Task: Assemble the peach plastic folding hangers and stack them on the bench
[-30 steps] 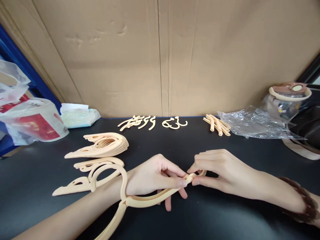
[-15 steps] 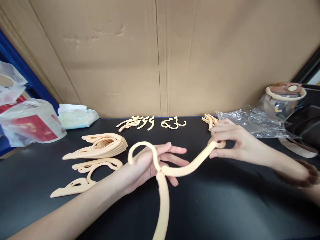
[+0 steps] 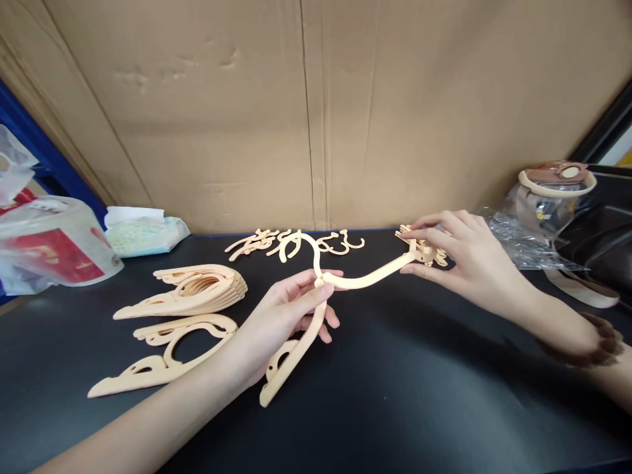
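Note:
My left hand [image 3: 289, 309] is closed round the middle joint of a peach plastic hanger [image 3: 363, 278], thumb and fingers pinching just below its hook. One hanger arm hangs down to the black table [image 3: 395, 395]; the other runs right to my right hand [image 3: 464, 257]. That hand's fingers rest on the arm's tip and on a small pile of peach strips [image 3: 424, 250] at the table's back. Whether it grips a strip is hidden.
Stacked hanger halves [image 3: 197, 289] and two loose ones [image 3: 168, 349] lie at the left. Small hooks [image 3: 276, 242] sit by the cardboard wall. A tissue pack [image 3: 143, 230], plastic bags [image 3: 49, 247], crumpled film [image 3: 523, 240] and a lidded bottle [image 3: 553, 191] line the sides.
Both hands were pinched together at the hanger's end. The right hand then carried that end up and back to the strip pile, and the left hand shifted to the hanger's middle joint.

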The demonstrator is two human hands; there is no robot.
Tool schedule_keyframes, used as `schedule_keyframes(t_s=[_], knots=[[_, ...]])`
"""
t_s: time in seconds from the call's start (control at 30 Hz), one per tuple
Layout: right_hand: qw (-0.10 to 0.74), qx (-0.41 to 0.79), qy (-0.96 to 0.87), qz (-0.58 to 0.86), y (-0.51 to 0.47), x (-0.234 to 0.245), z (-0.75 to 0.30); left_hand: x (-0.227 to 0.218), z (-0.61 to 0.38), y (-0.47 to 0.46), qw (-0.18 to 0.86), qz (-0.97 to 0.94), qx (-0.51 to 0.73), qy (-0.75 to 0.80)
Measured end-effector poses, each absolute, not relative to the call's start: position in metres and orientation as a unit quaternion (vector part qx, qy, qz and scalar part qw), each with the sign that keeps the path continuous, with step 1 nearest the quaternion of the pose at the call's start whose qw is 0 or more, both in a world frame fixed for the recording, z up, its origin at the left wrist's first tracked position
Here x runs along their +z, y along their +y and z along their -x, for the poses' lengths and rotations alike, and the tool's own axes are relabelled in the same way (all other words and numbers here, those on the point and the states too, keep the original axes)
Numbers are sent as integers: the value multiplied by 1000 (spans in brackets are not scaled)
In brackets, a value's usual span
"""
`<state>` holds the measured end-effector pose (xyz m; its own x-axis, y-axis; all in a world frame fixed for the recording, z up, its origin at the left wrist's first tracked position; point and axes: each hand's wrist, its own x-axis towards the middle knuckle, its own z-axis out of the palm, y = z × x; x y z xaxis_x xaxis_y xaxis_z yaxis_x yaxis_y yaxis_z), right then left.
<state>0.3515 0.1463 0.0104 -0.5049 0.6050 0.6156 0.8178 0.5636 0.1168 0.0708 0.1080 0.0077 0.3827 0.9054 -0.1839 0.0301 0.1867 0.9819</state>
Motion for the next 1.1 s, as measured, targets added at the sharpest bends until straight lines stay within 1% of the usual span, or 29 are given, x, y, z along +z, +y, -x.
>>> schedule_keyframes(t_s=[0.17,0.33,0.5,0.6,0.73,0.87,0.97,1.03,1.1], knots=[[268,-275,-811,441,140,19,-353,9,-72,109,628,-556,345,423],[259,-281,-786,486,137,14,-348,5,-72,110,628,-562,334,423],[290,-295,-726,549,135,10,-345,7,-74,109,626,-551,347,429],[295,-260,-753,528,137,11,-345,9,-74,109,625,-555,332,437],[315,-189,-816,447,138,10,-343,9,-72,109,632,-557,313,439],[280,-86,-883,366,134,7,-340,8,-71,111,632,-560,314,434],[241,-18,-908,342,131,4,-337,7,-71,112,634,-554,322,433],[226,-3,-915,334,131,2,-336,7,-71,112,637,-550,324,432],[228,-6,-919,322,133,1,-336,6,-71,112,640,-549,323,430]])
